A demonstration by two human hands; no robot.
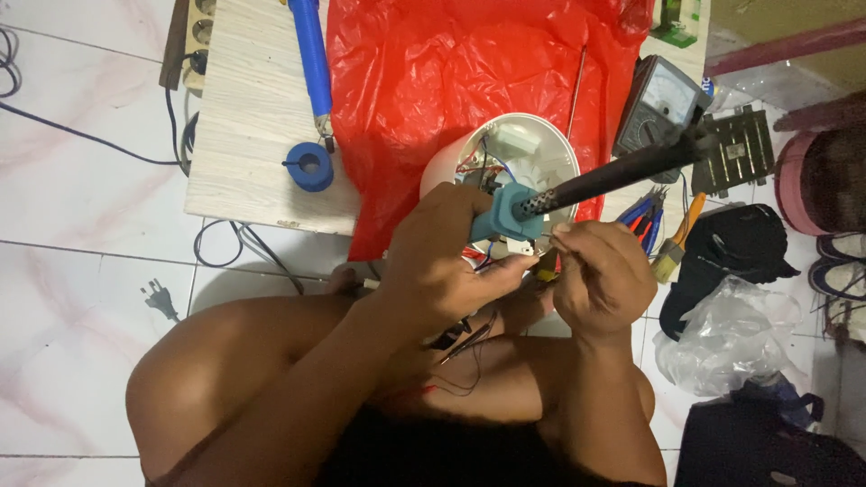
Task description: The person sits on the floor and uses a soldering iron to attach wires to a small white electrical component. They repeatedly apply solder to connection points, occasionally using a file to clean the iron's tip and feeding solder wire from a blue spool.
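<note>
My left hand (442, 261) is closed around the teal body of a soldering tool (508, 213). Its black handle (622, 171) sticks out to the upper right. My right hand (603, 281) pinches a small yellowish part (547, 263) with thin wires, right beside the left hand's fingertips. Both hands hover just in front of an open white round housing (541, 135) with wires and a board inside. The housing rests on a red plastic sheet (433, 81) spread over a low wooden table (253, 117). Thin red and black leads (469, 343) hang below my hands over my legs.
On the table lie a blue suction pump (311, 54), a blue ring-shaped spool (309, 167), an analog meter (663, 99) and a power strip (194, 36). Pliers (645, 215), a brush (678, 248), black cloth (731, 261) and a clear plastic bag (722, 334) are at right. A plug (161, 298) lies on the tiled floor.
</note>
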